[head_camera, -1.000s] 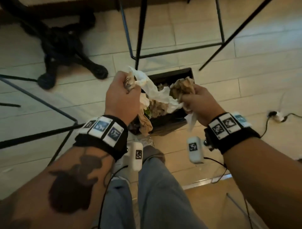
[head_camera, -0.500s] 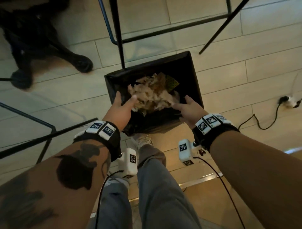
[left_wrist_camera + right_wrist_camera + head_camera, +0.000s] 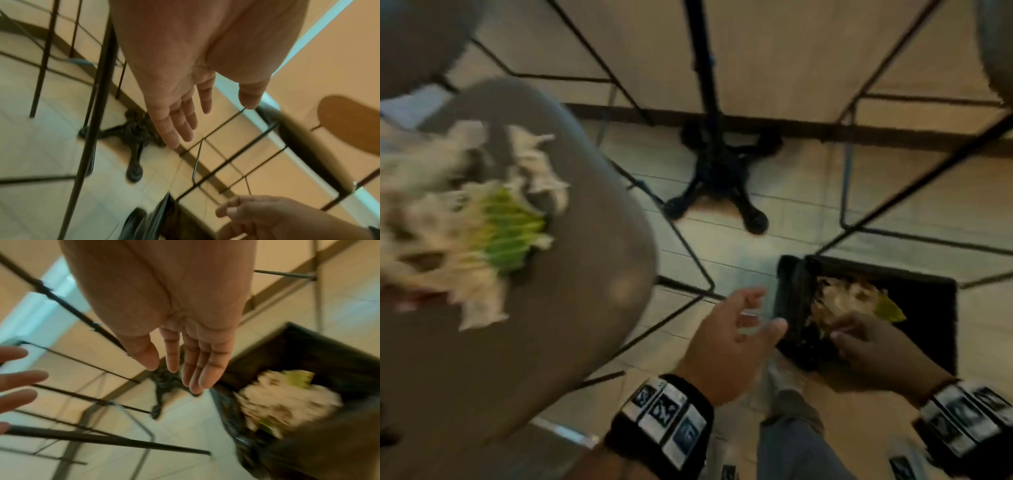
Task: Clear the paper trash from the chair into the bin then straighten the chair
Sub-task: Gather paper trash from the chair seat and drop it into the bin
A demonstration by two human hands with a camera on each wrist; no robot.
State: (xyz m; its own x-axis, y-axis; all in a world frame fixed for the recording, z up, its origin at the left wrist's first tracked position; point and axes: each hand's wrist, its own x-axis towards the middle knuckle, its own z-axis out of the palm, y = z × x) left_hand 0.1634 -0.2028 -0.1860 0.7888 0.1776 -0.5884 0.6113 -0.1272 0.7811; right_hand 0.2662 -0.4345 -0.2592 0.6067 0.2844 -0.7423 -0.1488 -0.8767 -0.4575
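Evidently light, soft and crushable, the crumpled paper trash [image 3: 462, 219] at ten o'clock on the grey chair seat [image 3: 571, 308] suits a loose scoop from beneath its edges, the left hand [image 3: 726, 339] and right hand [image 3: 873, 346] both empty, fingers spread.

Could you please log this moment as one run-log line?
left hand open, empty | right hand open over bin | paper in bin | more paper on chair

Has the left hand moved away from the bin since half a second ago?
Yes. The left hand was touching the paper inside the bin; it is now outside the bin's left rim, open and empty.
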